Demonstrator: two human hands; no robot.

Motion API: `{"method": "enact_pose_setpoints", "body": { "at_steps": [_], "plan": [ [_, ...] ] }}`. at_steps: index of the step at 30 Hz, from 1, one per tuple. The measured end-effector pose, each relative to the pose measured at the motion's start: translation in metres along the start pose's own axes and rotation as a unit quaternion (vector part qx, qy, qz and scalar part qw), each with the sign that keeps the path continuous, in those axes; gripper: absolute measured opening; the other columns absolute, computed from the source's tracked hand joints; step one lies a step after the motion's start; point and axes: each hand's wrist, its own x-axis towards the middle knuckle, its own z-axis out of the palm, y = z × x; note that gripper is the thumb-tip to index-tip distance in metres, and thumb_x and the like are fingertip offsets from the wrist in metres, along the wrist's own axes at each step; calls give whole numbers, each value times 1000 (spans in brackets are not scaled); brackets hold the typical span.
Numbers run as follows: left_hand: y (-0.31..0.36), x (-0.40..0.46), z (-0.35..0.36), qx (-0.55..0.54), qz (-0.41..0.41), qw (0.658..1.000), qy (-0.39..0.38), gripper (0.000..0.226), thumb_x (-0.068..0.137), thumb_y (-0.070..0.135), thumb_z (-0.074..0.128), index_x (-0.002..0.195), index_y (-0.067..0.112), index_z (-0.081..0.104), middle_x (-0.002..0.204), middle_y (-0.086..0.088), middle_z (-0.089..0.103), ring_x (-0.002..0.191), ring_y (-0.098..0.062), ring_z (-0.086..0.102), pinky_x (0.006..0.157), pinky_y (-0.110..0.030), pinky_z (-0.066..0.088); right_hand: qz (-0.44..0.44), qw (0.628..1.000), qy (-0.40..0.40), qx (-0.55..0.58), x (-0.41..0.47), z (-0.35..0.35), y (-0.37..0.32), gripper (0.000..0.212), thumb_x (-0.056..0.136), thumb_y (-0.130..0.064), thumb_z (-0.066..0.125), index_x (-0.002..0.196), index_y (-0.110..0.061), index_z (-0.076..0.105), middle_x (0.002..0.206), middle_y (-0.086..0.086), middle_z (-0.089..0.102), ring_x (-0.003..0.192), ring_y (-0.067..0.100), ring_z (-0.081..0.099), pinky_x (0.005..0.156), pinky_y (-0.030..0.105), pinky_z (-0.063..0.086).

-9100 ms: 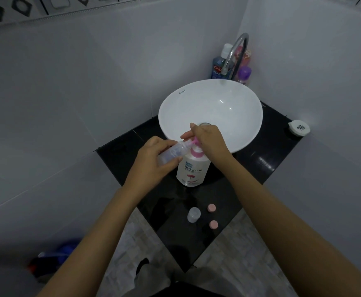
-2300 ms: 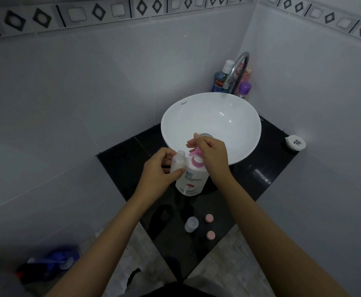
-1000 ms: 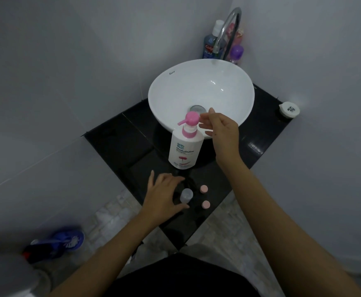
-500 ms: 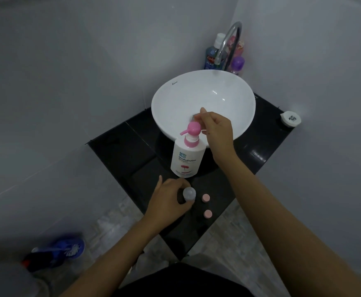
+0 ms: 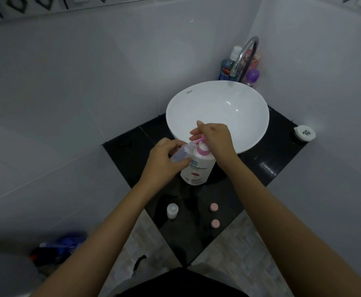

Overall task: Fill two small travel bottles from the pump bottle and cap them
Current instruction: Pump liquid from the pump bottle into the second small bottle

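Note:
A white pump bottle (image 5: 197, 168) with a pink pump head stands on the black counter (image 5: 267, 163) in front of the basin. My right hand (image 5: 215, 137) rests on top of the pump head. My left hand (image 5: 164, 159) holds a clear small travel bottle (image 5: 180, 154) tilted, its mouth at the pump spout. A second small travel bottle (image 5: 172, 210) stands upright and uncapped near the counter's front. Two pink caps (image 5: 214, 207) (image 5: 215, 223) lie to its right.
A white bowl basin (image 5: 218, 108) sits behind the pump bottle under a curved tap (image 5: 245, 54). Several toiletry bottles (image 5: 228, 67) stand in the back corner. A small round white container (image 5: 304, 132) lies at the right. White tiled walls close in on both sides.
My left hand set one travel bottle down near the counter's front, picked up the other and raised it to the spout. My right hand moved back onto the pump head.

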Motion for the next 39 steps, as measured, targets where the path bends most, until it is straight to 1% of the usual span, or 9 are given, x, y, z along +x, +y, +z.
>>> {"method": "enact_pose_setpoints", "body": {
  "at_steps": [8,12,14,17,21,25,30,36,39],
  "plan": [
    [7,6,0,17,22,1000,4,43,80,31,73,121,21,64,100,4,54,87,3,52,67,-5,40,3,1000,1,-13,-1,1,-2,33,94,-22,52,78,-4,73,76,9,70,77,20,63,82,30,49],
    [9,5,-4,14,35,999,12,44,78,31,75,119,19,65,99,5,57,87,4,53,71,1,40,56,996,-63,-2,5,-3,-5,39,95,-29,48,89,2,72,66,1,64,57,6,58,58,20,45],
    [9,4,-5,7,39,999,28,42,76,32,77,114,18,68,100,5,62,88,2,57,72,-3,44,69,995,-67,-12,6,-4,-4,43,95,-33,47,89,1,72,64,6,65,45,0,55,49,15,42],
    [9,3,-4,-9,40,999,36,38,75,34,76,109,19,70,99,6,65,89,-3,60,73,-11,47,49,998,-34,-30,6,-2,0,45,95,-34,45,85,0,73,86,23,71,43,0,53,43,10,40],
    [7,3,-2,-29,33,998,37,36,76,33,76,109,20,70,98,5,65,88,-3,59,73,-10,47,14,1000,14,-17,9,5,4,38,95,-22,47,83,0,76,80,12,74,55,-1,59,52,0,41],
    [3,4,-1,-41,28,998,29,33,75,32,76,107,23,70,96,6,64,87,0,59,73,-9,47,-1,999,14,-28,9,8,12,37,95,-20,46,83,0,76,66,-2,68,54,-6,59,56,4,44],
    [2,3,1,-46,10,999,7,31,75,31,76,105,23,71,93,9,63,83,7,56,70,-4,43,9,999,25,-29,6,13,20,39,96,-24,47,82,-2,76,68,-5,65,63,3,57,68,24,48],
    [6,3,-7,-73,16,997,-6,30,74,32,77,101,34,65,96,13,63,87,-1,59,73,-8,47,-1,1000,-12,-3,10,-3,-3,32,92,-32,56,88,-5,74,82,7,75,75,17,70,73,26,54],
    [6,3,-6,-74,18,997,-6,30,74,32,77,101,33,65,98,11,64,87,-1,59,72,-8,47,-9,998,-23,-61,11,-1,-6,39,94,-34,51,86,-5,75,80,5,74,71,10,67,67,18,47]
  ]
}}
